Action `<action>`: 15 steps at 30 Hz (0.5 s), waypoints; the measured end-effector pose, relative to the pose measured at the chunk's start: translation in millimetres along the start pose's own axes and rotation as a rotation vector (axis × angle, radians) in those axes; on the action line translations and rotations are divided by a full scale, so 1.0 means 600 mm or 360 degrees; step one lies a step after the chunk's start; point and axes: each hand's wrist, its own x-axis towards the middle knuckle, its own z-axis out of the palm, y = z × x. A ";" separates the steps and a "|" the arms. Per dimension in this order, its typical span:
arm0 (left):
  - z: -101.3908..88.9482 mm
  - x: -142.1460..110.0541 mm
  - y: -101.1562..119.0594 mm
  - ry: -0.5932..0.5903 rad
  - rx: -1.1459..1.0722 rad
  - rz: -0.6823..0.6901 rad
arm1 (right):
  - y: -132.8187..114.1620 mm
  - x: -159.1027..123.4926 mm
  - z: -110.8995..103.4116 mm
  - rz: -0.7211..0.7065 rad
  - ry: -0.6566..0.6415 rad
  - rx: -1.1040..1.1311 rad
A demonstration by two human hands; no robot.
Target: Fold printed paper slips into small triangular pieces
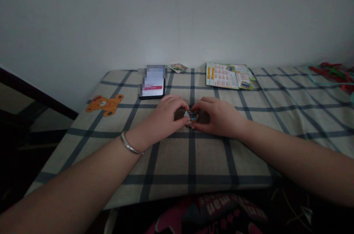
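Between the fingertips of both hands is a small piece of folded printed paper (pixel 191 116), mostly covered by the fingers. My left hand (pixel 168 114), with a silver bangle on the wrist, pinches its left side. From the other side, the thumb and fingers of my right hand (pixel 218 116) grip the paper's right edge. Both hands rest low over the checked tablecloth (pixel 177 160). Just beyond my left hand lies a phone (pixel 153 82) with its screen lit and partly blurred out.
Several printed leaflets (pixel 224 76) lie near the wall, right of centre. A small folded paper piece (pixel 178 67) sits beside the phone. An orange bear cutout (pixel 105 105) is at the left, and red and green strips (pixel 332 75) are heaped at the far right.
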 end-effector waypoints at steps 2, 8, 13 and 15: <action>-0.004 0.001 0.007 -0.0004 -0.0081 -0.0077 | -0.001 0.000 -0.001 -0.0048 -0.0026 0.0022; -0.010 0.002 0.021 0.0055 -0.0253 -0.0261 | -0.002 0.002 0.003 -0.0144 -0.0033 0.0089; -0.010 0.002 0.026 0.0147 -0.0252 -0.0208 | 0.002 0.004 0.007 -0.0167 0.0011 0.0065; -0.010 0.002 0.029 0.0148 -0.0247 -0.0199 | 0.003 0.006 0.009 -0.0183 0.0039 0.0031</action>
